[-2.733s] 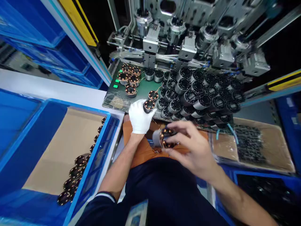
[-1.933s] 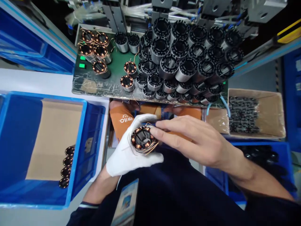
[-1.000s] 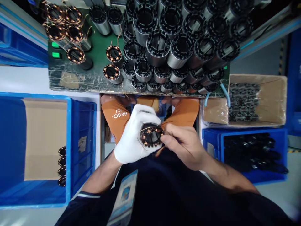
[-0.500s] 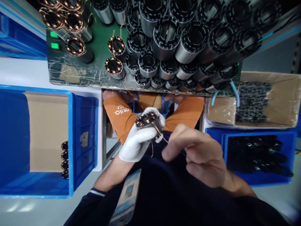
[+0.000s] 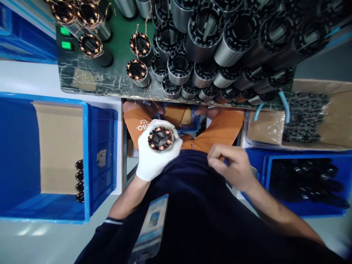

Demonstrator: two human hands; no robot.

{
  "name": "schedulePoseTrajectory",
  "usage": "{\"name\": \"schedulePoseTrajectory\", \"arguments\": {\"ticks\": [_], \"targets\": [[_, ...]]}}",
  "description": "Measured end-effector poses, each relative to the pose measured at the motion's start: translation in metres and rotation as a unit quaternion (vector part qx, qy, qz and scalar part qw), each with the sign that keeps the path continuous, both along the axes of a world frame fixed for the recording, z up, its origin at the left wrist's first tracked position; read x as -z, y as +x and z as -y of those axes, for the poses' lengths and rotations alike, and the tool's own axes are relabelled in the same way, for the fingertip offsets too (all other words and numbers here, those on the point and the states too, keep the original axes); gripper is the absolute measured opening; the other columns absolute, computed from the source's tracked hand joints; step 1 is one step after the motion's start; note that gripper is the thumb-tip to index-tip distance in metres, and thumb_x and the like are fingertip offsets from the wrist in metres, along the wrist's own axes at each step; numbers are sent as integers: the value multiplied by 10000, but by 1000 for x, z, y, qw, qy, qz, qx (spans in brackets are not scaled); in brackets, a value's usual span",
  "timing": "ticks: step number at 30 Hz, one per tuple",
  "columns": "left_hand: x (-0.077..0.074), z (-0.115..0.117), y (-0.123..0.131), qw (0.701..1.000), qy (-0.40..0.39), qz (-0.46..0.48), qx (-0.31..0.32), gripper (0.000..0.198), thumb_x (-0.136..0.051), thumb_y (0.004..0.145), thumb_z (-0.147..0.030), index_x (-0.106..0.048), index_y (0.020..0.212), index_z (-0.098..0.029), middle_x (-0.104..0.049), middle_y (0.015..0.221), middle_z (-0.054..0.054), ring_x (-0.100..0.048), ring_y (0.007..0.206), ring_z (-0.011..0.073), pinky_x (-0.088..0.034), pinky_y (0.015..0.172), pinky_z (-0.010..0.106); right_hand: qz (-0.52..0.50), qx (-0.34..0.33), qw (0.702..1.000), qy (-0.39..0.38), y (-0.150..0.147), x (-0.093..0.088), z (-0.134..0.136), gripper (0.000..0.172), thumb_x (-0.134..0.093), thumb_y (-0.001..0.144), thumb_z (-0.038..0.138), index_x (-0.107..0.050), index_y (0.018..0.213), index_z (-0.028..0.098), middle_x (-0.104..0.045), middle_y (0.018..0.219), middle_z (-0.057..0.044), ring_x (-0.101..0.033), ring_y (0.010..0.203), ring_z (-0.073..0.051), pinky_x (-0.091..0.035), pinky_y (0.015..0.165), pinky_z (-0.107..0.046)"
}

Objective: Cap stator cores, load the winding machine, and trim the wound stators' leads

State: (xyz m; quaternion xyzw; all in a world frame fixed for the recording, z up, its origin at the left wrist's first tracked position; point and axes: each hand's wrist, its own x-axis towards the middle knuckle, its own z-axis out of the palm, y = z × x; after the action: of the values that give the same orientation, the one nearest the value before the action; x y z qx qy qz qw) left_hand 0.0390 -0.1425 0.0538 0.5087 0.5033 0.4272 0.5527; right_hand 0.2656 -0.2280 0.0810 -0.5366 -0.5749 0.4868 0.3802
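The left hand (image 5: 154,157), wearing a white glove, is gripping a wound coil (image 5: 161,138) just below the near edge of the green board (image 5: 121,79), its fingers wrapping round the coil's body so the copper ring and dark middle are facing up at the camera. The right hand (image 5: 232,167), bare, is hovering below the board's near edge too, further to the right and well apart from the coil; its fingers are curling inward with the thumb lying against the forefinger, and whether anything thin is pinched between them cannot be told. On the board, more copper-wound pieces (image 5: 136,70) are standing towards its left and middle, while a crowd of bare metal cores (image 5: 178,68) is filling its right half, some stacked and leaning. Two green buttons (image 5: 66,45) are glowing at the board's left edge. Left of the board and lower, a blue crate (image 5: 86,146) lined with cardboard is holding a short column of wound pieces (image 5: 79,181) against its right wall. Right of the board, a cardboard box (image 5: 338,121) is holding small black parts.
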Motion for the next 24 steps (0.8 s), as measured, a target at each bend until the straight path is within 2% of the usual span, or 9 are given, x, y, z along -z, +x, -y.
{"name": "schedulePoseTrajectory", "arguments": {"ticks": [2, 4, 6, 8, 11, 14, 17, 21, 24], "targets": [[-16, 3, -1, 996, 60, -53, 49, 577, -961, 765, -194, -739, 1296, -241, -770, 1139, 36, -763, 963, 210, -644, 973, 372, -50, 37, 996, -64, -1, -13, -17, 243, -841, 1062, 434, -800, 976, 211, -692, 795, 24, -513, 594, -104, -393, 542, -262], [-31, 7, 1, 986, 97, -79, 112, 826, -981, 753, -208, -665, 1515, -242, -774, 1312, 83, -792, 1083, 264, -664, 1026, 410, -109, 39, 988, -105, -10, -22, -35, 312, -953, 962, 461, -856, 1145, 228, -734, 884, 22, -510, 603, -89, -385, 526, -241], [-39, 12, 3, 982, 88, -78, 151, 917, -1000, 769, -226, -604, 1596, -252, -756, 1387, 101, -802, 1137, 286, -675, 1017, 406, -139, 40, 985, -94, -20, -28, -48, 268, -961, 952, 408, -855, 1111, 220, -749, 910, 16, -579, 645, -95, -451, 559, -227], [-41, 19, 6, 983, 64, -85, 148, 942, -1020, 792, -241, -567, 1616, -271, -775, 1243, 65, -814, 1017, 251, -676, 946, 378, -119, 62, 990, -53, -28, -32, -52, 162, -909, 998, 348, -833, 991, 206, -770, 896, 1, -669, 720, -127, -540, 629, -240], [-33, 30, 10, 989, 75, -88, 93, 888, -1046, 775, -333, -582, 1530, -283, -752, 988, -5, -765, 766, 192, -647, 775, 346, -79, 86, 993, -29, -32, -32, -48, 130, -858, 1035, 294, -808, 949, 209, -788, 880, -4, -691, 705, -132, -572, 623, -245], [-23, 38, 11, 978, 183, -93, 37, 639, -1000, 745, -386, -666, 1283, -300, -775, 961, 16, -790, 793, 244, -659, 767, 419, -129, 67, 985, -87, -27, -27, -41, 163, -869, 1031, 323, -781, 951, 213, -748, 821, 23, -663, 604, -106, -552, 531, -215], [-19, 35, 4, 970, 230, -65, 39, 478, -924, 739, -319, -677, 1148, -316, -777, 903, 15, -782, 793, 267, -670, 814, 490, -154, 81, 979, -108, -11, -20, -39, 219, -896, 1030, 382, -762, 975, 217, -724, 814, 41, -646, 555, -97, -593, 511, -222], [-27, 19, -8, 977, 196, -61, 51, 451, -864, 733, -206, -672, 1136, -276, -749, 983, 26, -742, 826, 223, -623, 782, 405, -9, 198, 974, 110, 11, -28, -35, 136, -887, 1049, 337, -776, 1021, 263, -767, 909, 19, -700, 668, -131, -648, 620, -282], [-36, 9, -10, 967, 211, -91, 109, 403, -869, 730, -217, -668, 1077, -251, -704, 1003, 36, -692, 880, 217, -592, 807, 381, 176, 95, 956, 216, 10, -43, -31, 199, -981, 963, 298, -838, 1099, 325, -874, 1142, 1, -800, 868, -185, -667, 791, -345]]}}
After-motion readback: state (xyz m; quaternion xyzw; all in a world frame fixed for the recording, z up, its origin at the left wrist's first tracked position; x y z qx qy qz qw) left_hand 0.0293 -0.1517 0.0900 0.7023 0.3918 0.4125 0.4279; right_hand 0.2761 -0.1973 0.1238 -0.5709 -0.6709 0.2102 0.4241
